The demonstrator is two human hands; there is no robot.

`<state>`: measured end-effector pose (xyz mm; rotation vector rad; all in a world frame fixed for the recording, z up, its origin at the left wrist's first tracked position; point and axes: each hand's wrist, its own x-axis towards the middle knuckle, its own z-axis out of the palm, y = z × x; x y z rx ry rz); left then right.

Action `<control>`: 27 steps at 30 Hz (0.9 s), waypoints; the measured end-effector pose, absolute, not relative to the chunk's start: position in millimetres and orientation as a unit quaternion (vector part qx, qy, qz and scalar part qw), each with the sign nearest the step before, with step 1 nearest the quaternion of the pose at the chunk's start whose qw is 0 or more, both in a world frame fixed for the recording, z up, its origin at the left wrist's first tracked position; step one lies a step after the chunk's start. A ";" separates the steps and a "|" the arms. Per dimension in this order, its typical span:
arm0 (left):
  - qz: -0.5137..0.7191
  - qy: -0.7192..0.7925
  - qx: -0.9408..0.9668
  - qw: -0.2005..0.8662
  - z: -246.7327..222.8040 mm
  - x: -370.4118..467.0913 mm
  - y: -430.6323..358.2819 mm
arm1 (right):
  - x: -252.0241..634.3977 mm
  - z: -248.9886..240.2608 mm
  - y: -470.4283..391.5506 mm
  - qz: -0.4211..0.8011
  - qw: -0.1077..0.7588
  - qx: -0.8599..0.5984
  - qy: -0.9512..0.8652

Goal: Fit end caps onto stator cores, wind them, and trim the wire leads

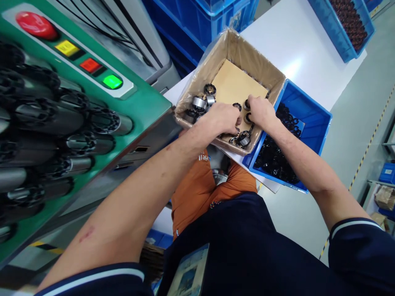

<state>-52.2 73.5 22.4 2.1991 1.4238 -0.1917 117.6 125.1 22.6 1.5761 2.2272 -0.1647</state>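
Observation:
Both my hands reach into a plastic-lined cardboard box [253,59]. My left hand [226,118] is closed, its fingers curled down among silver rings with black toothed inserts; what they hold is hidden. My right hand [261,111] is closed at the fingertips around a small silver-and-black ring [247,105]. A second ring [247,118] lies just under that hand. More such rings [200,104] cluster in the box's left corner, and another ring [245,139] sits at its near edge. A flat cardboard sheet [230,82] lies inside the box beneath the rings.
A blue bin [314,135] of black plastic parts [274,154] adjoins the box on the white table [286,37]. Another blue bin [335,31] holds brownish parts. At left, stacked silver-and-black cylinders [46,117] rest on a green machine panel [148,98] with lit buttons. Blue crates [197,24] stand behind.

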 end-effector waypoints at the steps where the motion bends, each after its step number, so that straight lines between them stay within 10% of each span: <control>1: -0.052 0.521 0.815 0.249 21.4 -55.6 74.1 | 117.5 20.0 126.0 -0.058 0.201 0.563 0.799; 27: 0.008 0.520 0.825 0.220 10.1 -47.9 63.7 | 121.4 8.1 137.7 -0.077 0.164 0.590 0.787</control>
